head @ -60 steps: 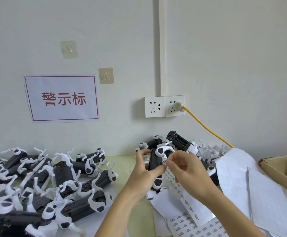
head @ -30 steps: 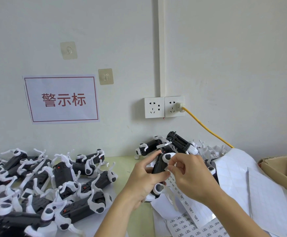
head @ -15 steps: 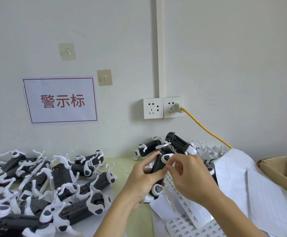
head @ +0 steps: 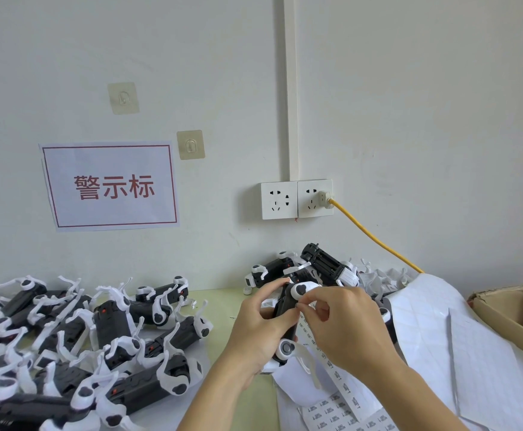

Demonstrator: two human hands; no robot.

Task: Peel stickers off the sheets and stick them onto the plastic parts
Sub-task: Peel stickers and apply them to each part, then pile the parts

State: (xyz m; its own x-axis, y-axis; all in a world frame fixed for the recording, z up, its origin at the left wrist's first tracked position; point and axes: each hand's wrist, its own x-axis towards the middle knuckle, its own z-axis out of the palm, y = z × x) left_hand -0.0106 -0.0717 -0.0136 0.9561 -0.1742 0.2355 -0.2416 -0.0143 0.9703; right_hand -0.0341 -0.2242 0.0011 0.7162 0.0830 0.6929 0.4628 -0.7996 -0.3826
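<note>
While a black-and-white plastic part [head: 285, 309] is gripped above the worktop [head: 219, 301] by the left hand [head: 258, 332], a sticker is being pinched against it by the right hand [head: 342, 329], with many piled parts [head: 104, 337] and printed sticker sheets [head: 338, 412] judged unfinished.

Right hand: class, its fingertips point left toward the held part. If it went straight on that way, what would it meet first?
The right hand would almost at once meet the black-and-white plastic part gripped by the left hand; they look nearly touching, though depth is unclear.
</note>
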